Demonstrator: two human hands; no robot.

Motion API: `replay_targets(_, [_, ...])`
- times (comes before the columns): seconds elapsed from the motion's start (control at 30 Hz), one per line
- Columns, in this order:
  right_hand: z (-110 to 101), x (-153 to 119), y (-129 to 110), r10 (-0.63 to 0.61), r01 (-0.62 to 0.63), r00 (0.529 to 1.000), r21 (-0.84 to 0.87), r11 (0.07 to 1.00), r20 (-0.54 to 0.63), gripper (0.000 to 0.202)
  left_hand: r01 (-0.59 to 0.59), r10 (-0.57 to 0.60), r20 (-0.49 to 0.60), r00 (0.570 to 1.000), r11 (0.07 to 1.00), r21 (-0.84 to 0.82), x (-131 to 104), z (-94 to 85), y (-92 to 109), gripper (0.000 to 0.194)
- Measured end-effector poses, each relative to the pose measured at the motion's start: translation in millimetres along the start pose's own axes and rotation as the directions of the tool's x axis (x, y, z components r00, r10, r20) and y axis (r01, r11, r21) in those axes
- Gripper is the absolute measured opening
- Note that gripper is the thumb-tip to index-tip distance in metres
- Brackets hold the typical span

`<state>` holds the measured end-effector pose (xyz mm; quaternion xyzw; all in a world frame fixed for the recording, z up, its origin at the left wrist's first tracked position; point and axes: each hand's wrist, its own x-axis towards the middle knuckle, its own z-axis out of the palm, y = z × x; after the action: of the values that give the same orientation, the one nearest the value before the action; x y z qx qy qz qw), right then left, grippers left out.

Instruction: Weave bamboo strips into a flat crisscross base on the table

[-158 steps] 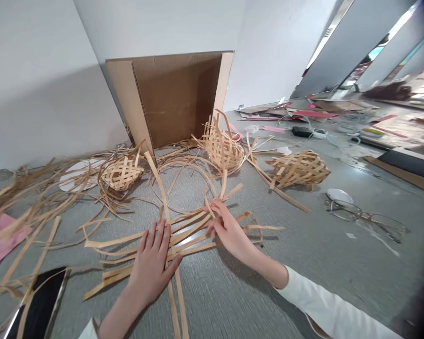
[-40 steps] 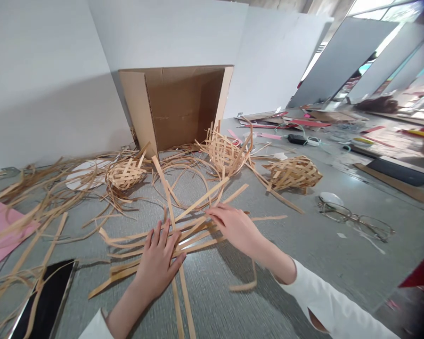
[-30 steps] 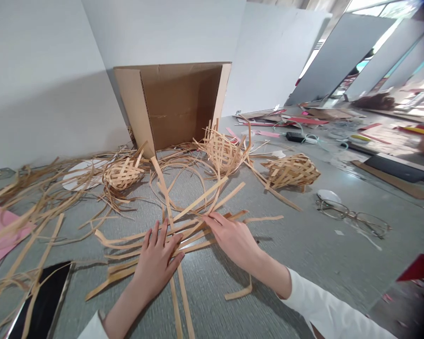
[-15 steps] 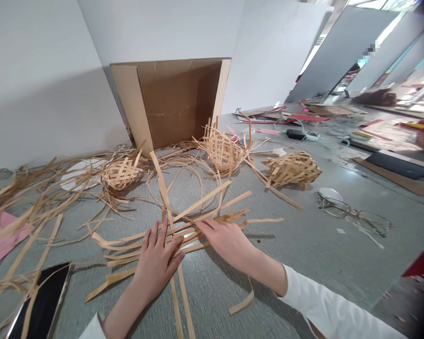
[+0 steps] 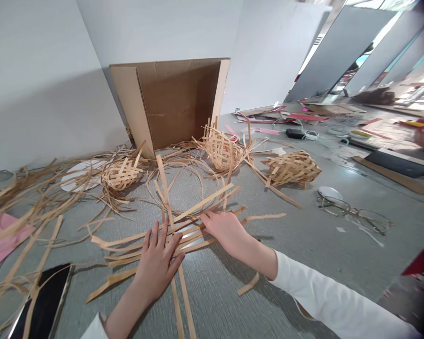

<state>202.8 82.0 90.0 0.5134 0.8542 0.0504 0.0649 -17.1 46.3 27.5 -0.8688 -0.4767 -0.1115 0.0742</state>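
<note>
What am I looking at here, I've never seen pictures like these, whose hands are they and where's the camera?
There is no machine here: these are a person's two bare hands. Every picture comes from one camera worn on the head, looking forward and down.

The left hand lies spread over crossed flat tan strips on a grey surface. The fingertips of the right hand are at those strips; whether they pinch one is hard to tell.

Beyond stand an open brown cardboard box and three tan woven pieces shaped like small baskets. Thin-framed eyeglasses lie to the right, and a flat black glossy rectangle, perhaps a phone, lies at lower left.
</note>
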Motion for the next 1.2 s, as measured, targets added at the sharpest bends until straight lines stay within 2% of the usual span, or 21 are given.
replay_targets(0.2, [-1, 3, 7, -0.156, 0.155, 0.988, -0.065, 0.986, 0.004, 0.025, 0.002, -0.001, -0.011, 1.0, 1.0, 0.008, 0, 0.6, 0, 0.041])
replay_targets(0.3, [-6, 5, 10, -0.235, 0.234, 0.972, -0.086, 0.969, -0.006, 0.022, -0.002, 0.003, -0.017, 1.0, 1.0, 0.008, 0, 0.7, 0, 0.041])
replay_targets(0.5, [-10, 5, 10, -0.269, 0.262, 0.961, -0.103, 0.959, -0.058, 0.031, 0.001, -0.001, -0.039, 0.999, 1.0, -0.003, 0, 1.9, 0, 0.04])
replay_targets(0.63, [-4, 6, 10, -0.181, 0.17, 0.98, -0.129, 0.977, -0.081, 0.035, 0.006, -0.006, -0.032, 0.999, 1.0, 0.007, 0, 2.1, 0, 0.04])
replay_targets(0.8, [2, 3, 8, 0.028, -0.04, 0.996, -0.144, 0.989, -0.088, 0.038, 0.002, -0.002, -0.011, 1.0, 1.0, 0.011, 1, 1.8, 0, 0.038])
replay_targets(1.0, [-4, 3, -7, 0.234, -0.241, 0.969, -0.089, 0.966, -0.082, 0.032, 0.01, -0.01, -0.025, 1.0, 1.0, -0.008, 0, 1.7, 1, 0.038])
replay_targets(1.2, [-6, 8, -5, 0.323, -0.324, 0.945, -0.008, 0.946, -0.062, 0.032, 0.008, -0.008, -0.042, 0.999, 1.0, -0.001, -1, 3.6, 1, 0.038])
